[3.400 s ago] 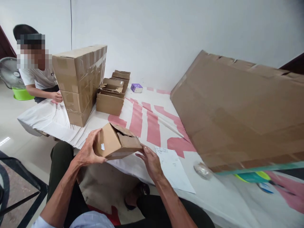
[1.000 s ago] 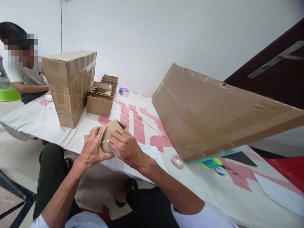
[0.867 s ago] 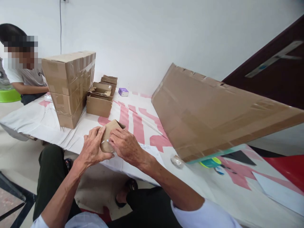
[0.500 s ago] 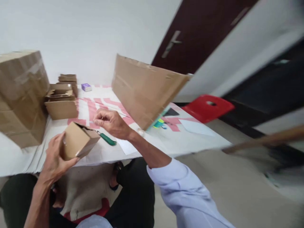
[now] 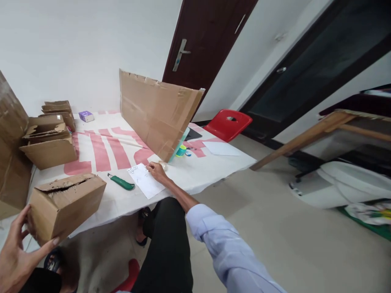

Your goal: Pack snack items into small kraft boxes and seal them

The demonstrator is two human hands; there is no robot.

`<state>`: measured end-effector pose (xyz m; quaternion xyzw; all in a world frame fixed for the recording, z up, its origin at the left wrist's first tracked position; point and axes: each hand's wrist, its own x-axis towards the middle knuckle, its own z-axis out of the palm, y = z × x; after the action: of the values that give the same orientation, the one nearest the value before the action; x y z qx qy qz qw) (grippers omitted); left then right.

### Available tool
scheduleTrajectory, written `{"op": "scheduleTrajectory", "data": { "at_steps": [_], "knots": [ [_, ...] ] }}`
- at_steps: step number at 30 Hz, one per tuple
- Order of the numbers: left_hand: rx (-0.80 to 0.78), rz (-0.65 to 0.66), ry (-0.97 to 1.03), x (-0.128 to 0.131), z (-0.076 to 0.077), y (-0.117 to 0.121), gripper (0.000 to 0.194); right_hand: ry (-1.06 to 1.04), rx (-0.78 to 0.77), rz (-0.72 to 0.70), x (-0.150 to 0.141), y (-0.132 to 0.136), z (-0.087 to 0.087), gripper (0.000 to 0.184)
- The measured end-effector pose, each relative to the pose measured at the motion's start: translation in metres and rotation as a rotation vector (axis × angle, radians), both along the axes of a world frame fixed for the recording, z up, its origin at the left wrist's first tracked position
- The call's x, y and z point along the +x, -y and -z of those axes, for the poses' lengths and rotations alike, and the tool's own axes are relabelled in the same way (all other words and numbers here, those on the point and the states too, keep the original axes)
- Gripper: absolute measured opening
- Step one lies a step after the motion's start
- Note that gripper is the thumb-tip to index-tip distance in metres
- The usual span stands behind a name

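My left hand point(image 5: 21, 252) grips one end of a small cardboard box point(image 5: 77, 205), thumb below and fingers at its side. The box is tilted at the table's front edge, with a ragged gap between its top flaps. Over the far right part of a white paper sheet point(image 5: 146, 183) with pencil-like marks is my right hand point(image 5: 157, 171). Its fingers are closed together, and what they hold, if anything, is hidden. Just beside them lies a roll of clear tape point(image 5: 164, 165). A green box cutter point(image 5: 121, 182) rests between the box and the paper.
A large cardboard panel point(image 5: 159, 114) stands upright on the table point(image 5: 214, 171). Open cardboard boxes point(image 5: 50, 150) and a big carton point(image 5: 10, 154) are at left, with a purple-white small box point(image 5: 86, 116) behind. A green-yellow tape roll point(image 5: 181, 151) and red chair point(image 5: 229, 124) are right.
My right hand has moved away from the cardboard box to the paper beside the clear tape. My left hand has turned the box and keeps hold of it. The view has swung right.
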<state>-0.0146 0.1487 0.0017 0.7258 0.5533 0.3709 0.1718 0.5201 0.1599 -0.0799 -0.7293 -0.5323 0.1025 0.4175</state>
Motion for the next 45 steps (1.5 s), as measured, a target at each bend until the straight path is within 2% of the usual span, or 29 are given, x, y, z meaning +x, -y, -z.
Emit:
{"op": "scheduleTrajectory", "data": {
  "at_steps": [3,5,12,17,22,28,32,37,39,41,45],
  "knots": [
    [-0.128,0.015,0.137,0.002,-0.005,0.002,0.113,0.073,-0.05,0.002,-0.004,-0.014,0.011,0.022],
    [-0.153,-0.008,0.159,0.004,-0.008,0.004,0.109,0.138,-0.086,-0.004,-0.004,-0.023,0.014,0.017],
    [-0.172,-0.02,0.169,0.007,-0.014,0.008,0.11,0.356,-0.211,-0.061,-0.003,-0.034,0.02,0.019],
    [-0.197,-0.016,0.177,0.009,-0.011,0.006,0.112,0.467,-0.236,-0.078,-0.006,-0.03,0.021,0.019],
    [-0.133,0.044,0.182,0.006,0.001,0.001,0.11,0.543,-0.243,-0.107,-0.011,-0.022,0.019,0.029],
    [-0.09,0.145,0.102,-0.002,0.005,0.011,0.108,0.557,-0.3,-0.175,-0.021,-0.014,0.019,0.027],
    [-0.086,0.14,0.186,-0.008,0.008,0.016,0.105,0.568,-0.336,-0.218,-0.022,-0.005,0.021,0.023],
    [-0.121,0.165,0.289,-0.018,0.017,0.019,0.105,0.567,-0.178,-0.153,-0.018,0.005,0.023,0.024],
    [-0.135,0.196,0.302,-0.019,0.017,0.019,0.105,0.566,-0.113,-0.157,-0.027,0.005,0.02,0.028],
    [-0.144,0.215,0.301,-0.019,0.015,0.02,0.104,0.559,-0.078,-0.221,-0.048,0.004,0.017,0.028],
    [-0.156,0.219,0.266,-0.017,0.009,0.021,0.096,0.608,-0.165,-0.378,-0.11,0.01,0.018,0.022]
  ]
}}
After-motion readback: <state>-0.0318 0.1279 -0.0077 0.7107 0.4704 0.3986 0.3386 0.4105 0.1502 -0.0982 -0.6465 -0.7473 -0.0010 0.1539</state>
